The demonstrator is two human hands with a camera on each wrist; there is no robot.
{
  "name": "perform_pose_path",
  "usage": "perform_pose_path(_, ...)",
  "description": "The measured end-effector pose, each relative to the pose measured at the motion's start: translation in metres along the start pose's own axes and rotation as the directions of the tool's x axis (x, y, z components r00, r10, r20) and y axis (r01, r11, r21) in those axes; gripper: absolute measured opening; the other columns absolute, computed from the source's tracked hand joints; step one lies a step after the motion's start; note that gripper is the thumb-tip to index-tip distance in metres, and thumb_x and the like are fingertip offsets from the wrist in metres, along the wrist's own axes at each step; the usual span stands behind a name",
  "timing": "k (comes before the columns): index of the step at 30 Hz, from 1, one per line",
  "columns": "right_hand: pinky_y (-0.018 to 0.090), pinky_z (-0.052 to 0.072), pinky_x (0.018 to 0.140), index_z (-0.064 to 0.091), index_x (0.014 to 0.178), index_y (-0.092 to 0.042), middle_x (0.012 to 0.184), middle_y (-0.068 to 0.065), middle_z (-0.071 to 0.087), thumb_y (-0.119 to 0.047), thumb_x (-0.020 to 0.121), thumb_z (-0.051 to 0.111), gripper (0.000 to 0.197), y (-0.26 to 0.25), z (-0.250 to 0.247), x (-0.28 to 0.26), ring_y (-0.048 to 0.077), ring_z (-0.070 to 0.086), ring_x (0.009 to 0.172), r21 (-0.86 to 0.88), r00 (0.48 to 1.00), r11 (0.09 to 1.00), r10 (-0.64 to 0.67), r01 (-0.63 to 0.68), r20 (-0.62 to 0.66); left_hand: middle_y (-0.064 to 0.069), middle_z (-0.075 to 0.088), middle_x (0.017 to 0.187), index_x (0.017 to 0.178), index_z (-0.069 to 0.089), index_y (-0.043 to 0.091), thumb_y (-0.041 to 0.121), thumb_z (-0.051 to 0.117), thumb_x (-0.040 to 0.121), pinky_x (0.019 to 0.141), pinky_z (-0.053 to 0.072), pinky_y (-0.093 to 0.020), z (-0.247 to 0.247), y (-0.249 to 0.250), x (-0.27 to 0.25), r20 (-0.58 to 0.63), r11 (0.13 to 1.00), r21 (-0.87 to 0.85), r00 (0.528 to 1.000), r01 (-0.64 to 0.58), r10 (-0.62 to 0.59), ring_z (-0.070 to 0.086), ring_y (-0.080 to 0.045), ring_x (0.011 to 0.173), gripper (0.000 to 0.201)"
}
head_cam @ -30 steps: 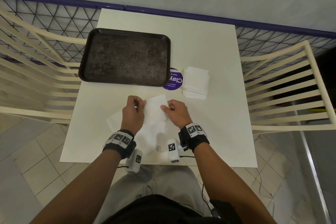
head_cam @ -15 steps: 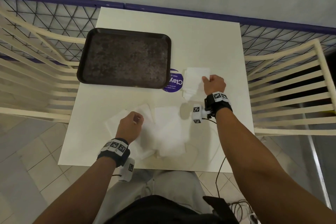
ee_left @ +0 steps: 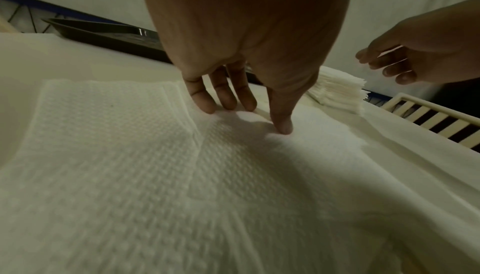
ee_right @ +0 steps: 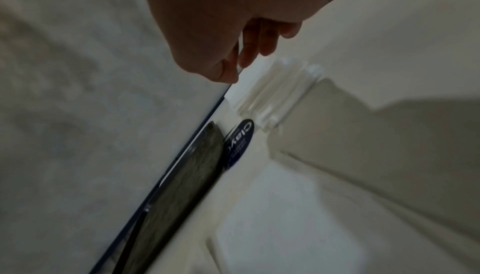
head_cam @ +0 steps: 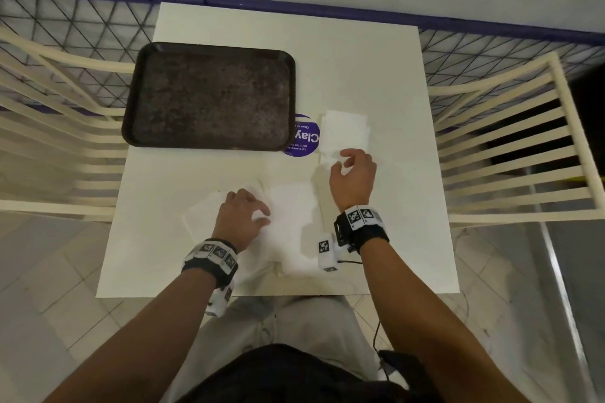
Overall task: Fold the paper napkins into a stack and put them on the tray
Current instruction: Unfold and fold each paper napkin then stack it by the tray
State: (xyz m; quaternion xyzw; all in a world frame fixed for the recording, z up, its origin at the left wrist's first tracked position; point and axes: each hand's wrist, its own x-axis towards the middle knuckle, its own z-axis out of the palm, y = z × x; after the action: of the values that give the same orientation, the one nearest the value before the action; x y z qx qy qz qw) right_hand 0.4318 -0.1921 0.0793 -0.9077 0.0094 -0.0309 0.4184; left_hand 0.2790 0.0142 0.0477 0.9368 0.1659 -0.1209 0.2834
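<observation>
Left hand [head_cam: 240, 217] presses unfolded napkins [head_cam: 291, 222] (long axis toward the person).

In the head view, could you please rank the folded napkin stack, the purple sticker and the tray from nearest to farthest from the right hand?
From the right hand:
1. Folded napkin stack, directly beyond the fingertips, at most just touching.
2. Purple sticker, to the hand's left, between stack and tray.
3. Tray, farther left, at the table's far-left part.
</observation>
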Motion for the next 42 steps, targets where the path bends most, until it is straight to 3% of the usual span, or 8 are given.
perform_pose_path(4, 0.036, 0.047, 0.084, 0.066, 0.096, -0.021, 0.084, -0.007, 0.057, -0.006, 0.082, 0.062, 0.021, 0.002, 0.008, -0.043, 0.015, 0.049, 0.089, -0.005, 0.99, 0.999, -0.035, 0.036, 0.138, 0.0, 0.056, 0.115, 0.092, 0.079, 0.029, 0.035, 0.075, 0.091, 0.091, 0.047, -0.041, 0.002, 0.003, -0.003, -0.002, 0.998, 0.065, 1.0, -0.017, 0.017, 0.049, -0.025, 0.11, 0.007)
perform_pose_path(8, 0.037, 0.048, 0.085, 0.068, 0.094, -0.026, 0.087, -0.011, 0.061, -0.007, 0.084, 0.061, 0.023, 0.009, 0.016, -0.074, 0.016, 0.054, 0.089, -0.052, 0.955, 0.997, -0.047, 0.064, 0.292, -0.002, 0.055, 0.127, 0.115, 0.072, 0.03, 0.038, 0.071, 0.094, 0.094, 0.046, -0.044, 0.003, 0.004, -0.005, 0.005, 0.991, 0.126, 0.999, -0.044, 0.043, 0.048, -0.027, 0.119, 0.022)
perform_pose_path(15, 0.039, 0.045, 0.095, 0.069, 0.112, -0.028, 0.109, 0.0, 0.062, -0.031, 0.088, 0.071, 0.024, 0.017, 0.018, -0.088, 0.024, 0.052, 0.106, -0.3, 0.755, 0.929, 0.035, 0.217, 0.655, 0.0, 0.052, 0.119, 0.101, 0.072, 0.037, 0.051, 0.072, 0.091, 0.084, 0.043, -0.043, 0.006, 0.014, -0.009, -0.029, 0.982, 0.187, 1.0, 0.005, 0.0, 0.046, -0.026, 0.114, 0.017)
perform_pose_path(23, 0.042, 0.036, 0.094, 0.069, 0.093, -0.032, 0.109, -0.005, 0.061, -0.034, 0.091, 0.065, 0.004, 0.007, 0.017, -0.083, 0.023, 0.046, 0.113, -0.405, 0.784, 0.851, -0.014, 0.336, 0.621, 0.004, 0.062, 0.118, 0.094, 0.071, 0.029, 0.037, 0.073, 0.091, 0.089, 0.038, -0.045, 0.003, 0.019, -0.016, -0.097, 0.987, 0.157, 0.995, -0.019, 0.034, 0.053, -0.027, 0.113, 0.009)
perform_pose_path(28, 0.042, 0.025, 0.092, 0.064, 0.091, -0.032, 0.094, -0.013, 0.07, -0.03, 0.092, 0.063, 0.002, -0.017, 0.006, -0.065, 0.011, 0.062, 0.098, -0.307, 0.762, 0.902, -0.036, 0.303, 0.647, 0.016, 0.067, 0.094, 0.103, 0.063, 0.032, 0.029, 0.072, 0.092, 0.099, 0.023, -0.037, -0.009, 0.019, -0.015, -0.094, 0.995, -0.048, 0.992, -0.089, 0.085, 0.059, -0.011, 0.1, 0.015)
perform_pose_path(34, 0.041, 0.026, 0.094, 0.066, 0.1, -0.035, 0.103, -0.01, 0.072, -0.041, 0.09, 0.069, 0.012, -0.048, -0.001, -0.044, 0.015, 0.063, 0.1, -0.228, 0.767, 0.92, -0.109, 0.319, 0.632, 0.007, 0.071, 0.081, 0.097, 0.076, 0.018, 0.026, 0.073, 0.096, 0.078, 0.051, -0.031, -0.027, 0.022, -0.012, -0.05, 0.939, -0.332, 0.995, -0.094, 0.082, 0.064, -0.012, 0.076, 0.009)
perform_pose_path(38, 0.042, 0.041, 0.102, 0.061, 0.125, -0.026, 0.122, -0.004, 0.067, -0.052, 0.081, 0.077, 0.054, -0.048, -0.001, -0.035, 0.018, 0.06, 0.109, -0.14, 0.835, 0.989, 0.036, 0.05, 0.549, 0.007, 0.072, 0.086, 0.096, 0.072, 0.02, 0.027, 0.07, 0.098, 0.074, 0.047, -0.022, -0.036, 0.018, -0.011, -0.082, 0.873, -0.484, 0.989, 0.066, -0.12, 0.065, -0.009, 0.081, 0.007)
perform_pose_path(42, 0.037, 0.058, 0.084, 0.069, 0.111, -0.008, 0.097, 0.006, 0.076, -0.045, 0.077, 0.085, 0.053, -0.044, -0.001, -0.041, 0.019, 0.073, 0.08, 0.088, 0.744, 0.958, 0.153, -0.274, 0.651, 0.003, 0.078, 0.096, 0.103, 0.075, 0.026, 0.027, 0.07, 0.095, 0.088, 0.061, -0.045, -0.04, 0.008, -0.012, -0.038, 0.663, -0.731, 0.961, 0.16, -0.274, 0.074, -0.025, 0.093, 0.009)
